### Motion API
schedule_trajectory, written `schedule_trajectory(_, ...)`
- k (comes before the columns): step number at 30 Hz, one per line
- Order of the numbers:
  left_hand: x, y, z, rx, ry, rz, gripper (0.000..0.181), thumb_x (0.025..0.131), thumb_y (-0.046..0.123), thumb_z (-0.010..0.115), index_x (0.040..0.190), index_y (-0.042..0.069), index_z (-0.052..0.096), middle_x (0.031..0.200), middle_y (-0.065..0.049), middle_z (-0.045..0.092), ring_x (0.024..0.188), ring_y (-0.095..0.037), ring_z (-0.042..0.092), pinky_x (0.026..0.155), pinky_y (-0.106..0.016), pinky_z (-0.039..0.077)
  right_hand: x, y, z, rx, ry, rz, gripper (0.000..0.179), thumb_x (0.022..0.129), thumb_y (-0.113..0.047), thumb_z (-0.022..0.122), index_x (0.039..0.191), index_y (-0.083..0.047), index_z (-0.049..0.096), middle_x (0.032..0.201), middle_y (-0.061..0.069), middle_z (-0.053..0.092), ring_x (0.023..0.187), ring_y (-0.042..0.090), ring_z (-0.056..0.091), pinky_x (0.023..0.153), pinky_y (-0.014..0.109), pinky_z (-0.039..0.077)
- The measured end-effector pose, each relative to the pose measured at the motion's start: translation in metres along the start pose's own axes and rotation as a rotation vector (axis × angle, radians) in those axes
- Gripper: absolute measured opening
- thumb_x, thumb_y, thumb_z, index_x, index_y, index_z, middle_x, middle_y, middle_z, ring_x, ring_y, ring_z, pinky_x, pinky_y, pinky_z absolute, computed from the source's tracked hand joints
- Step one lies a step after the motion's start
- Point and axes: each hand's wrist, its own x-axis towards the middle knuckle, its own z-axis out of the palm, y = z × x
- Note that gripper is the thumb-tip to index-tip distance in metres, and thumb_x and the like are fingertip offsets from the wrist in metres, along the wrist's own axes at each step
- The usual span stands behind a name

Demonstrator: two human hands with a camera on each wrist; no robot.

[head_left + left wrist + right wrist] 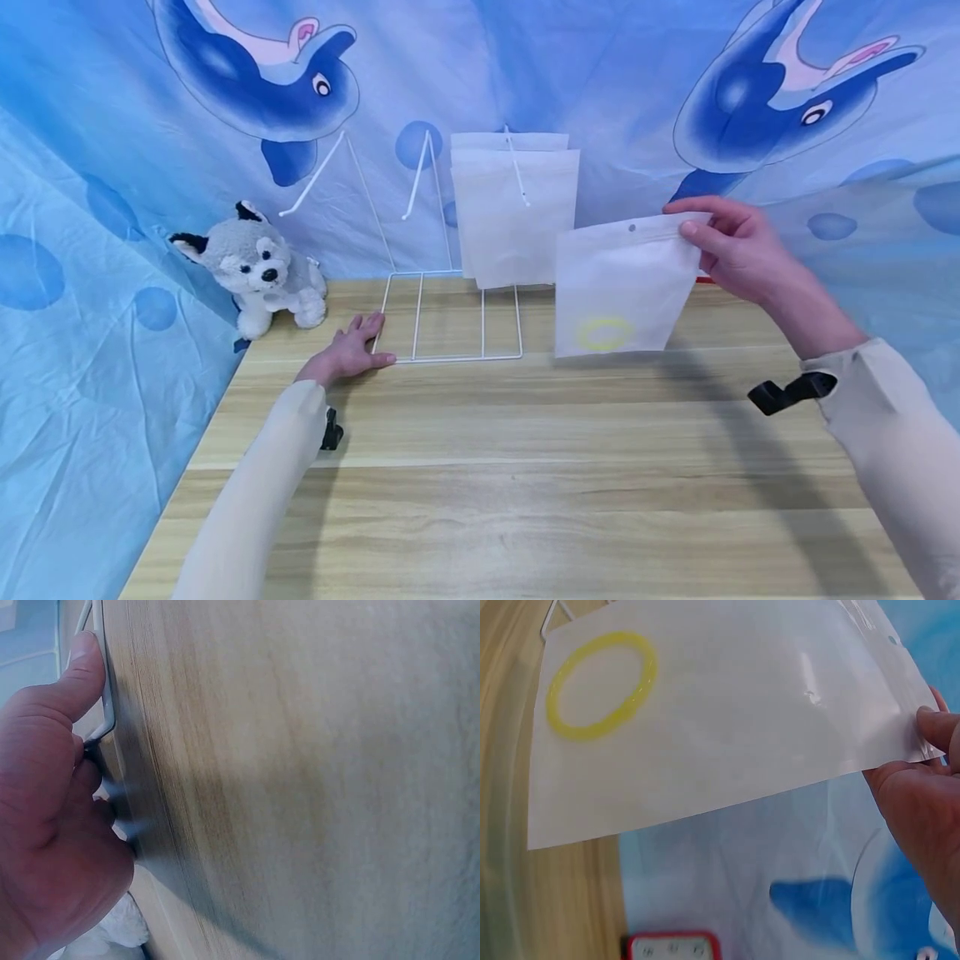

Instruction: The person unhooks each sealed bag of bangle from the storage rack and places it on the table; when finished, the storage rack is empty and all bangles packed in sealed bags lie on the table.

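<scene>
My right hand pinches the top right corner of a white zip bag, thumb in front. The bag hangs tilted above the table, with a small round hole near its top edge. A yellow ring shows through its lower part. At the left, my left hand holds the front left corner of a white wire rack, thumb along the front wire. Two more white bags hang on the rack's right hook. The middle hook and left hook are bare.
A grey and white plush husky sits at the table's back left corner. Behind the wooden table hangs a blue dolphin-print cloth. A red-rimmed object lies beyond the held bag, mostly out of the right wrist view.
</scene>
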Motion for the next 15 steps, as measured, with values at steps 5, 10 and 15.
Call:
schedule_trajectory(5,-0.002,0.0,0.003,-0.002,-0.004,0.005,0.091,0.099,0.036,0.064,0.157,-0.005,0.008,0.164,-0.024,0.002,0.147,-0.048,-0.007,0.113,-0.066,-0.004,-0.018,0.005,-0.028,0.074,0.011,-0.01,0.032,0.099,0.012,0.05,0.124,0.004,0.068,0.11,0.013,0.069,0.093,0.023,0.071,0.072,0.031,0.06)
schedule_trajectory(10,-0.003,0.0,0.003,0.0,-0.005,0.0,0.09,0.099,0.035,0.063,0.158,-0.004,0.007,0.164,-0.024,0.001,0.147,-0.047,-0.008,0.114,-0.066,-0.005,-0.037,0.007,-0.051,0.097,0.113,0.031,0.032,0.097,0.013,0.053,0.123,0.003,0.069,0.111,0.012,0.068,0.092,0.023,0.071,0.072,0.031,0.06)
schedule_trajectory(15,-0.003,0.001,0.003,-0.008,-0.005,0.007,0.091,0.099,0.036,0.064,0.157,-0.005,0.008,0.164,-0.025,0.002,0.147,-0.048,-0.008,0.113,-0.066,-0.005,-0.056,0.009,-0.071,0.124,0.135,0.034,0.033,0.098,0.014,0.05,0.124,0.005,0.068,0.115,0.011,0.067,0.094,0.023,0.071,0.073,0.032,0.06)
